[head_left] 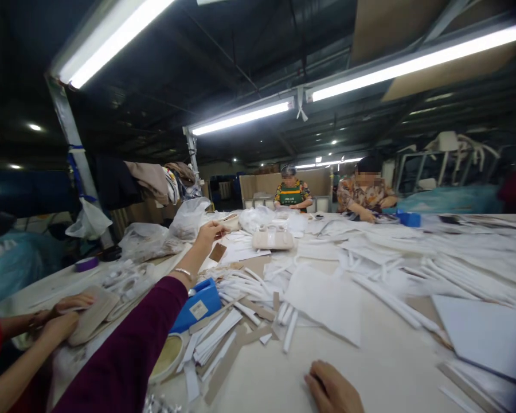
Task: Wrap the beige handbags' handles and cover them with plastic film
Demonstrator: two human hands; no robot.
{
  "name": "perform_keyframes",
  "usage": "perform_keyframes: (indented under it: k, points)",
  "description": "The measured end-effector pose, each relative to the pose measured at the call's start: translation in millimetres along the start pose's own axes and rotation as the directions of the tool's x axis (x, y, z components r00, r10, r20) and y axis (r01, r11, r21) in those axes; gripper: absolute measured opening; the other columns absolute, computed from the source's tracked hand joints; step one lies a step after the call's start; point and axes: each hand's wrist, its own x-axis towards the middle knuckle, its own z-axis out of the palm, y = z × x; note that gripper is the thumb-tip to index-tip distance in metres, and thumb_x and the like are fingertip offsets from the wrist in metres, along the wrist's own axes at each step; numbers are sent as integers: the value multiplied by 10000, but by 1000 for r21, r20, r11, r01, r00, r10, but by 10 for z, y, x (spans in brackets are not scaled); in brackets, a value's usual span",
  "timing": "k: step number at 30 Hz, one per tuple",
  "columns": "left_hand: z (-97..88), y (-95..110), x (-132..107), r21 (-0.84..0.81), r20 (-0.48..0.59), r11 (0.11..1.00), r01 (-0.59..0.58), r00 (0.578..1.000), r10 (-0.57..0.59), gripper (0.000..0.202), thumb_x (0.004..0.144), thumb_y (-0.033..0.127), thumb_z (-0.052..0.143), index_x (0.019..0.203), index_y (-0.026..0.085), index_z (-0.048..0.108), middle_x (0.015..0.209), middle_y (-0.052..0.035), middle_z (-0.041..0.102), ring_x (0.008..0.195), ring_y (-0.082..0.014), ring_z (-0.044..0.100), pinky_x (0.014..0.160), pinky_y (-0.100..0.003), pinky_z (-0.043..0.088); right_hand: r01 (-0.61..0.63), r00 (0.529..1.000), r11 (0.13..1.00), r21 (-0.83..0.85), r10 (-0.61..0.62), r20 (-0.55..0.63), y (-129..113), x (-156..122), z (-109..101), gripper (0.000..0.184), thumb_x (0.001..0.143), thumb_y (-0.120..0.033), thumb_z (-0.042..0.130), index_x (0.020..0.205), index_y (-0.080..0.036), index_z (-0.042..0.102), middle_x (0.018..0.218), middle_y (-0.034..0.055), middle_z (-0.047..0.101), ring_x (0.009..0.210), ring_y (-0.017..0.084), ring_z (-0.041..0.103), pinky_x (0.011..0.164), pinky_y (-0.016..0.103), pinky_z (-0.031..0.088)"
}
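Observation:
My left arm in a maroon sleeve reaches far forward across the table. My left hand (209, 234) is closed in a pinch above a small brown card tag (218, 252) and white strips; whether it grips the tag is unclear. A blue box (196, 304) lies under my forearm. My right hand (333, 389) rests on the bare table top near the front edge, fingers curled, with nothing visible in it.
The long table (370, 367) is strewn with white strips (241, 287), white sheets (490, 332) and brown card pieces. A cream handbag (273, 237) stands mid-table. A co-worker's hands (64, 312) at left hold a beige piece. Two other people sit at the far end.

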Motion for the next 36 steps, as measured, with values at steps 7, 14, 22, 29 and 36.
perform_keyframes:
  k: [7,14,22,29,36]
  points:
    - [992,463,-1018,-193,459,979,67,888,30,348,636,350,798,701,162,513,865,-101,742,557,-89,529,672,-288,467,-239,931,773,588,354,-86,-646,198,-847,309,777,-425,571,877,-166,707,730,62,670,641,204,610,569,305,480]
    - [1770,789,-2170,-280,763,938,203,640,90,304,691,328,772,719,144,532,1031,-122,717,481,-39,445,572,-257,431,-162,899,747,645,381,-216,-1178,178,-1937,436,675,-352,682,1061,-150,689,1071,107,664,880,214,609,739,330,493]
    - [2199,1049,-3127,-267,905,904,334,410,116,267,729,294,744,717,143,524,1041,-96,693,441,-13,357,452,-224,313,-182,951,743,644,299,-76,-1472,-394,-2521,312,754,-463,661,818,-167,739,914,40,702,901,200,580,867,349,397]
    - [2346,1108,-3527,-271,910,909,318,392,135,278,755,360,728,731,148,549,512,63,466,414,-44,303,427,-203,258,-139,876,654,743,431,-216,-1417,-703,-2688,264,641,-391,774,741,-149,739,758,23,693,761,165,581,817,305,412]
    - [2433,1164,-3682,-365,824,920,144,510,247,209,710,292,741,736,136,604,674,25,563,638,-96,495,638,-226,381,-174,828,884,434,370,-422,-1463,-831,-3055,189,675,-346,713,678,-157,713,642,1,647,630,137,529,635,262,381]
